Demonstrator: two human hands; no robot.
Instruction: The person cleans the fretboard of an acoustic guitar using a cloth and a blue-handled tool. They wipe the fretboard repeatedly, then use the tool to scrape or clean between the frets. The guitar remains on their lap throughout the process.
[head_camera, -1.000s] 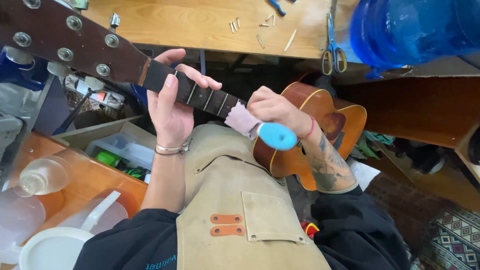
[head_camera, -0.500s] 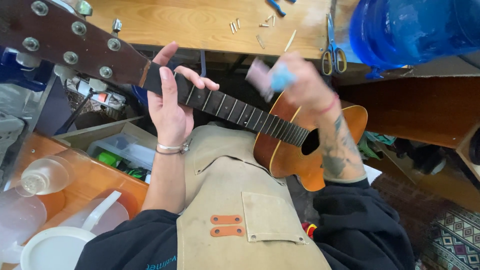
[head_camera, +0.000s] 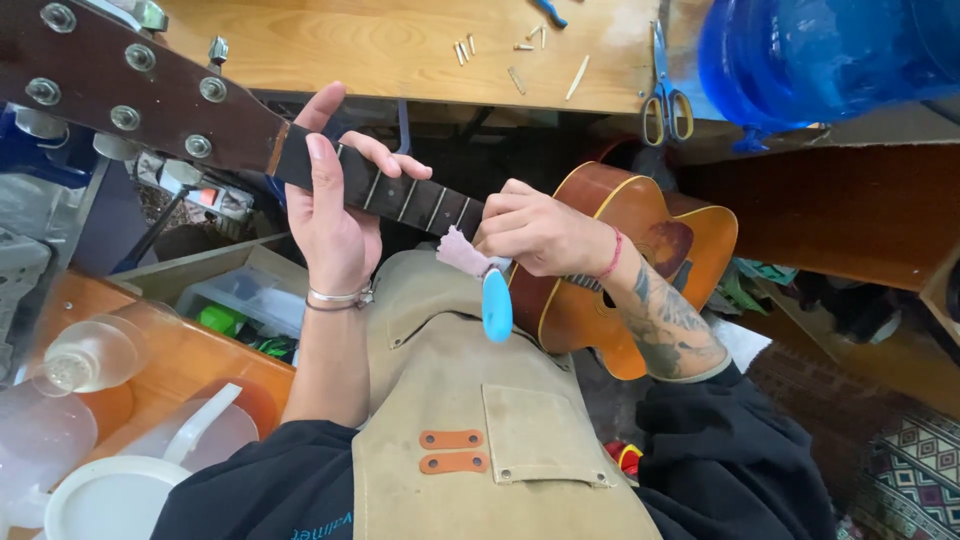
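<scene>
head view: orange-brown acoustic guitar with a dark fretboard (head_camera: 640, 240) lies across the person's lap, its dark headstock with silver tuning pegs (head_camera: 120, 90) pointing to the upper left. left hand (head_camera: 335, 215) cups the neck from below near the nut, thumb and fingers curled around the fretboard, clamped on it. right hand (head_camera: 540, 232) sits over the neck where it meets the body, fingers pinched together on a small pink cloth pad (head_camera: 462, 252) pressed against the fretboard edge; a light blue oval handle (head_camera: 497, 305) hangs down from the same grip, seemingly part of one tool, though the join is hidden by the fingers. tan canvas apron with a chest pocket (head_camera: 480, 420) covers the lap under the guitar. behind the guitar runs a pale wooden workbench (head_camera: 400, 50) with yellow-handled scissors (head_camera: 665, 100) and a scatter of small pale pegs (head_camera: 520, 55) on it. large translucent blue water jug (head_camera: 830, 55) stands at the bench's right end. clear plastic bottle (head_camera: 85, 355) lies tilted on an orange surface at lower left, near a white round lid (head_camera: 110, 495).
</scene>
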